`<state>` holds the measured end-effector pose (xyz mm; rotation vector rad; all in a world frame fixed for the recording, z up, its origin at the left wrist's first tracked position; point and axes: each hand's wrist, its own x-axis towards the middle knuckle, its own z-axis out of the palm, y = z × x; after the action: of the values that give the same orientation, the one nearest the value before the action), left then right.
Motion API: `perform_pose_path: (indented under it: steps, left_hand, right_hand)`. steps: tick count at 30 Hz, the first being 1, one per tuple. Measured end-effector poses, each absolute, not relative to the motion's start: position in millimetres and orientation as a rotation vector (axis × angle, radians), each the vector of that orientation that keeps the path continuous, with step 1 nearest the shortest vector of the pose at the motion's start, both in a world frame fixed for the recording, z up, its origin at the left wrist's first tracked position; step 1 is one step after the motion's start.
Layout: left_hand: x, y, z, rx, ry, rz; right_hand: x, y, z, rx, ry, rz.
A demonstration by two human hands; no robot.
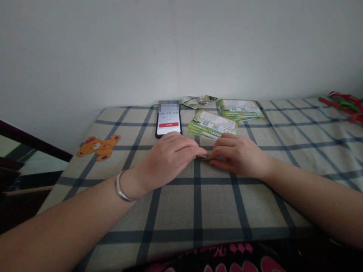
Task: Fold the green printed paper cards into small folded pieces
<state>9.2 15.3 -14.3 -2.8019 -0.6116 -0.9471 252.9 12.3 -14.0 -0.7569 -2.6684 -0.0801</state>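
My left hand (177, 156) and my right hand (239, 155) meet low over the checked tablecloth, fingertips closed. Pinched between them is a small, thin, flat piece (202, 156), mostly covered by the fingers, so its kind does not show. Just beyond the right hand lies a fanned stack of green-and-white printed cards (214, 122). A phone (169, 129) showing a running timer lies behind my left hand, which hides part of its lower edge. A silver bangle (122, 187) circles my left wrist.
A second stack of printed cards (241, 108) and several small colourful packets or cards (198, 101) lie near the wall (176, 45). An orange bear cutout (99, 147) is at the left on the tablecloth (176, 211). Red and green items (346, 105) sit at the far right.
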Motion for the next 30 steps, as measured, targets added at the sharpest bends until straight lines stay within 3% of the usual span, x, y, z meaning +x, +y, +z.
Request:
perform_pose_path:
  steps: [21,30]
  left_hand:
    - [6,21,-13,-2.852,-0.419,-0.531]
    - [3,24,-20,-2.983,-0.446,-0.541]
  right_hand:
    - [255,14,-15,-1.020,-2.590,0.164]
    - [254,15,-18,-0.965,-2.559,0.140]
